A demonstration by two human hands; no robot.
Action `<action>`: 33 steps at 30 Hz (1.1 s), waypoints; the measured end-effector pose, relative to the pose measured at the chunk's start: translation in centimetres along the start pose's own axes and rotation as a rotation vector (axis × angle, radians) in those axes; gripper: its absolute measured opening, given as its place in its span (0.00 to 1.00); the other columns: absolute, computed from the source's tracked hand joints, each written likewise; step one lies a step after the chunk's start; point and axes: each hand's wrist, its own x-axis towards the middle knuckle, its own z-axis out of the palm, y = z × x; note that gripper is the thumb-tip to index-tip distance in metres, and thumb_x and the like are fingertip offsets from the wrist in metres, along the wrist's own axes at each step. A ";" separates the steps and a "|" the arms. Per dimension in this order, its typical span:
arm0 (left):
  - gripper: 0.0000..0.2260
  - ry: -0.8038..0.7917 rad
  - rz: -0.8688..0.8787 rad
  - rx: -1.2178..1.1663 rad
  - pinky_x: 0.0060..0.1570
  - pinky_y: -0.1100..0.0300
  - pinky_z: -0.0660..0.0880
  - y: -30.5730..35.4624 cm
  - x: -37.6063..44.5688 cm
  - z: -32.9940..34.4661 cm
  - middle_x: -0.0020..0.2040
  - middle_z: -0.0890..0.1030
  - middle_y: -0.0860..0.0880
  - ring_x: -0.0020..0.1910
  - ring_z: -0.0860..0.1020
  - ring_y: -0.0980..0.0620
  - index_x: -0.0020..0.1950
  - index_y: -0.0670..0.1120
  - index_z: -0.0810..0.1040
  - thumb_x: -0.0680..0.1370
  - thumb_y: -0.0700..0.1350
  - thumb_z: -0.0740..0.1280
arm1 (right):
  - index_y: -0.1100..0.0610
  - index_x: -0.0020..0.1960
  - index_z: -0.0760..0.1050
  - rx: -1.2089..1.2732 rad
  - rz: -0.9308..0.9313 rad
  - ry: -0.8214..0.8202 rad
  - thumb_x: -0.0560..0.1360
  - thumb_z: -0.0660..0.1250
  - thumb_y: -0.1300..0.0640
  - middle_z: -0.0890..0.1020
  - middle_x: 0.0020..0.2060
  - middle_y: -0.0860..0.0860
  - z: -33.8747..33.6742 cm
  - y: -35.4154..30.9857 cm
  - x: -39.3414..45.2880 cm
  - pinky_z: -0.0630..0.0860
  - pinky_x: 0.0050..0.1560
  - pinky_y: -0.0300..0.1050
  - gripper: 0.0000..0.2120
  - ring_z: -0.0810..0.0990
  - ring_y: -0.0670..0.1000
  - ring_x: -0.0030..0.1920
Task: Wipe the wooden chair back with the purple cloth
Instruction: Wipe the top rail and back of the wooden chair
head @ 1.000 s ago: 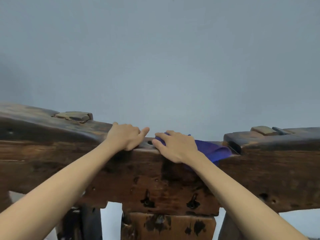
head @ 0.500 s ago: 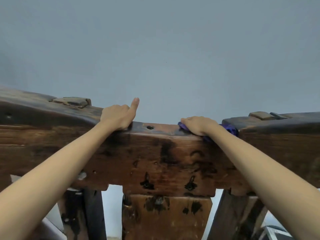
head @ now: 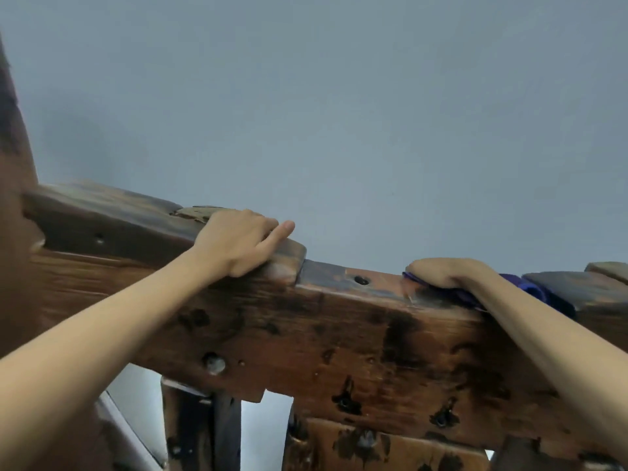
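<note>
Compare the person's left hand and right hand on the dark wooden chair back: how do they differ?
The left hand rests bare on the dark wooden chair back, forefinger extended; the right hand curls over a purple cloth. The left hand sits on a raised section; the right hand in the lower middle. Both are on the top edge.

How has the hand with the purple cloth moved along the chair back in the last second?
Yes. The right hand with the purple cloth slid rightward, away from the round hole.
</note>
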 end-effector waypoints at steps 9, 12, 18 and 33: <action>0.22 0.104 -0.036 -0.130 0.38 0.52 0.66 -1.6 0.3 0.5 0.44 0.84 0.44 0.46 0.80 0.38 0.40 0.52 0.73 0.82 0.58 0.44 | 0.56 0.47 0.77 0.503 -0.361 -0.098 0.79 0.56 0.48 0.81 0.43 0.58 3.3 -16.1 2.5 0.74 0.48 0.48 0.16 0.79 0.58 0.45; 0.20 0.093 -0.076 -0.162 0.40 0.51 0.68 -1.5 0.1 0.2 0.46 0.84 0.43 0.47 0.80 0.38 0.41 0.53 0.71 0.83 0.57 0.45 | 0.55 0.53 0.81 0.418 -0.446 0.044 0.84 0.52 0.44 0.85 0.55 0.54 3.4 -15.3 0.5 0.73 0.61 0.55 0.22 0.81 0.59 0.56; 0.27 0.000 -0.121 -0.099 0.42 0.51 0.69 -1.2 0.1 0.3 0.43 0.83 0.43 0.46 0.80 0.39 0.41 0.50 0.73 0.82 0.62 0.41 | 0.39 0.77 0.66 -0.107 -0.586 0.222 0.85 0.50 0.39 0.66 0.79 0.40 4.4 -11.3 -4.5 0.64 0.74 0.51 0.22 0.66 0.46 0.77; 0.31 0.040 -0.167 -0.045 0.50 0.50 0.70 0.0 0.2 0.2 0.32 0.76 0.49 0.38 0.78 0.44 0.40 0.49 0.74 0.81 0.60 0.35 | 0.43 0.77 0.69 -0.124 -0.638 0.411 0.87 0.51 0.49 0.72 0.75 0.42 5.3 -11.5 -4.4 0.68 0.73 0.49 0.21 0.73 0.50 0.72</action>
